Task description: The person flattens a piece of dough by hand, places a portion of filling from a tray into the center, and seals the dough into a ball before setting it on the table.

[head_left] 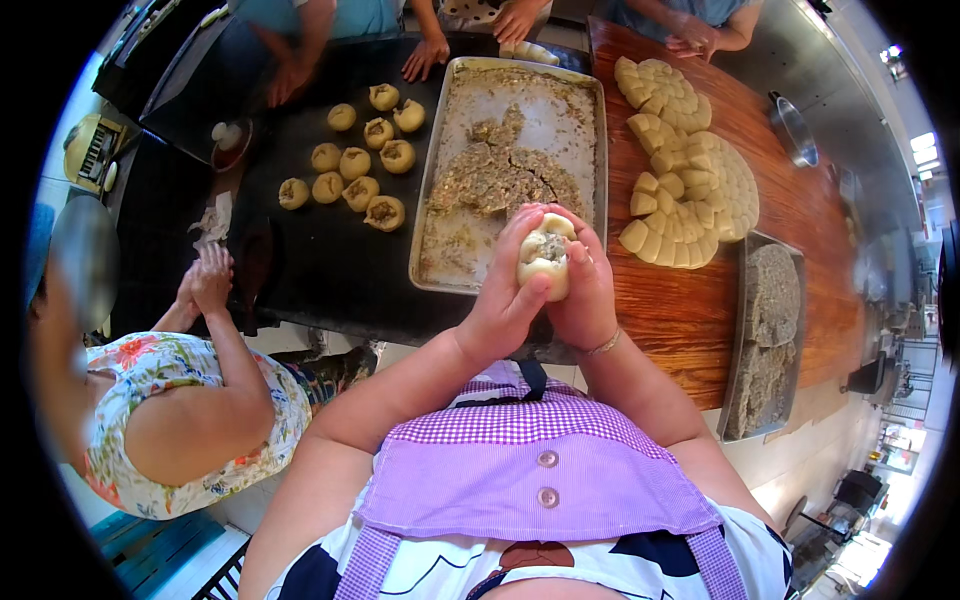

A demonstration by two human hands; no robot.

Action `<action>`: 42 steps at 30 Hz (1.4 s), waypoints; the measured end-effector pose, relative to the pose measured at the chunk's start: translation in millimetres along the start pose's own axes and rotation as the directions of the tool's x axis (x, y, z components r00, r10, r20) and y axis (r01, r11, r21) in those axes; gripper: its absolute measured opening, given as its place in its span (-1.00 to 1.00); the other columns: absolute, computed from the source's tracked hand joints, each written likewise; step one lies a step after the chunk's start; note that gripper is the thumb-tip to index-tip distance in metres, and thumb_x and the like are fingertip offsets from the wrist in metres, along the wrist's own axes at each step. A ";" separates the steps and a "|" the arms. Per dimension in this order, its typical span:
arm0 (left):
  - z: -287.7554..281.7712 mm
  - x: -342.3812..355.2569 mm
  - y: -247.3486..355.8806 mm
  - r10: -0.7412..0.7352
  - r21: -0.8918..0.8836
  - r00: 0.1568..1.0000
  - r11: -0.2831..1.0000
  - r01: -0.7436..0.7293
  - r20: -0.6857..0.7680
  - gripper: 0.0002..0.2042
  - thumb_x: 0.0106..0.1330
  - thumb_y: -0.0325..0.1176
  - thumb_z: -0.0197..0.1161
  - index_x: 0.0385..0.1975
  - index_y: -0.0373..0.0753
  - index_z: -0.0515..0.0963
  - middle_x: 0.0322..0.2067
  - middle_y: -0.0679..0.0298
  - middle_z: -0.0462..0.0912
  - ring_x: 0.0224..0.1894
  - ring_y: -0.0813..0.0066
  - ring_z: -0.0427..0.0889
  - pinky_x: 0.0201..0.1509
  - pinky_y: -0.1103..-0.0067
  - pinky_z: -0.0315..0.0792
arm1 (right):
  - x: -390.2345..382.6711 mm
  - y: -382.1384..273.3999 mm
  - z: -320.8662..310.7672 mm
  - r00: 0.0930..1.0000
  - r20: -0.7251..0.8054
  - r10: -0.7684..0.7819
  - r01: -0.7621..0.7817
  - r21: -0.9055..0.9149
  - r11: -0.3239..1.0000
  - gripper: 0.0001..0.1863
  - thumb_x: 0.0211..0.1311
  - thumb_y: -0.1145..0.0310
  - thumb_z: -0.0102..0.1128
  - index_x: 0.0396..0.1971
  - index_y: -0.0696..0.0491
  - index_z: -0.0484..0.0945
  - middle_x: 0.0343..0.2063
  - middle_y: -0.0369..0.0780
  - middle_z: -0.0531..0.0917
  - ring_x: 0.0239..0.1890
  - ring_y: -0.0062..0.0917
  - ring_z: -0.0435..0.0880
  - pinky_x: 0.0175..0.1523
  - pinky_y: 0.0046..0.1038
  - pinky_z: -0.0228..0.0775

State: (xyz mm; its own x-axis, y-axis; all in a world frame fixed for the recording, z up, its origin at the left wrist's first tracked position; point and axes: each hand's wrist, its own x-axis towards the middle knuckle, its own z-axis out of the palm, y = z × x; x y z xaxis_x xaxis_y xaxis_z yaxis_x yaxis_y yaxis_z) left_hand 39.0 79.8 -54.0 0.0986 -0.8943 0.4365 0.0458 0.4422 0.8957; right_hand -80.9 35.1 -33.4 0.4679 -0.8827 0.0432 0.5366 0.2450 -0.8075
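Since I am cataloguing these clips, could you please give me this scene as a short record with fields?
Left hand: cups the dough ball from its left
Right hand: cups it from its right
Dough ball: open, filling showing
Black table: eleven more balls, some open
Tray: heap of filling, just beyond the hands
Wooden table: cut dough, metal bowl, long pan of grey mix
Others: co-worker's hands together at left; more hands along the far side

A metal bowl (796, 133) at upper right; a yellowish device (84, 146), upper left; teal slats (165, 556), lower left
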 end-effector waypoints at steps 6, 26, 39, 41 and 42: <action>4.4 7.0 25.5 0.021 0.104 0.999 0.994 -0.018 -0.027 -0.55 0.51 -0.20 -0.03 0.26 -0.35 0.32 0.32 -0.01 0.26 0.40 0.16 0.20 0.44 0.37 0.05 | -7.3 14.7 -2.3 0.912 -0.009 -0.411 0.364 -0.446 0.817 -0.59 0.41 0.14 0.04 0.05 0.13 0.34 0.09 -0.07 0.45 0.11 -0.39 0.47 0.23 -0.35 0.30; 1.9 -1.7 23.2 -0.192 0.106 0.976 0.973 0.203 -0.108 -0.57 0.54 -0.15 -0.10 0.20 -0.36 0.38 0.09 0.04 0.53 0.12 0.28 0.52 0.25 0.43 0.34 | -7.6 -6.3 14.0 0.825 0.250 -0.507 0.470 -0.801 0.370 -0.67 0.47 0.16 -0.13 -0.35 0.08 0.49 -0.16 -0.10 0.46 -0.12 -0.29 0.45 0.18 -0.27 0.21; -5.5 10.3 10.6 0.099 0.480 0.989 0.866 -0.139 0.108 -0.64 0.42 -0.14 0.15 -0.04 -0.34 0.48 0.03 0.07 0.52 0.17 0.07 0.45 0.33 0.29 0.24 | -11.5 12.2 1.8 0.987 -0.136 0.080 -0.094 -0.100 0.990 -0.59 0.46 0.09 -0.02 0.07 0.10 0.38 -0.05 -0.25 0.51 -0.02 -0.63 0.50 0.07 -0.55 0.38; -7.8 12.5 17.3 0.117 0.489 0.974 0.849 -0.200 0.196 -0.54 0.36 -0.06 0.21 0.02 -0.34 0.45 0.06 0.05 0.50 0.20 0.06 0.44 0.33 0.27 0.24 | -11.2 7.0 2.6 0.984 -0.146 0.105 -0.125 -0.136 0.983 -0.57 0.47 0.05 -0.06 0.06 0.10 0.38 -0.06 -0.25 0.50 -0.03 -0.63 0.50 0.07 -0.55 0.38; -10.3 14.6 17.0 0.123 0.465 0.964 0.857 -0.223 0.235 -0.50 0.33 -0.02 0.23 0.05 -0.33 0.43 0.07 0.05 0.49 0.21 0.06 0.43 0.33 0.27 0.24 | -11.1 1.8 5.7 0.983 -0.140 0.118 -0.139 -0.157 0.978 -0.55 0.48 0.01 -0.09 0.06 0.09 0.37 -0.06 -0.25 0.50 -0.04 -0.63 0.50 0.08 -0.55 0.38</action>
State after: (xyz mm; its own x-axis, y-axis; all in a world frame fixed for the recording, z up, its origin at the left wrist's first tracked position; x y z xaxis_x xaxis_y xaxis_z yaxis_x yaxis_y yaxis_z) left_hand 51.5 74.9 -33.3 -0.1332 -0.8240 0.5507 -0.4454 0.5462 0.7095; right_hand -81.1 47.6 -31.9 0.4249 -0.8951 -0.1349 0.3489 0.2994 -0.8881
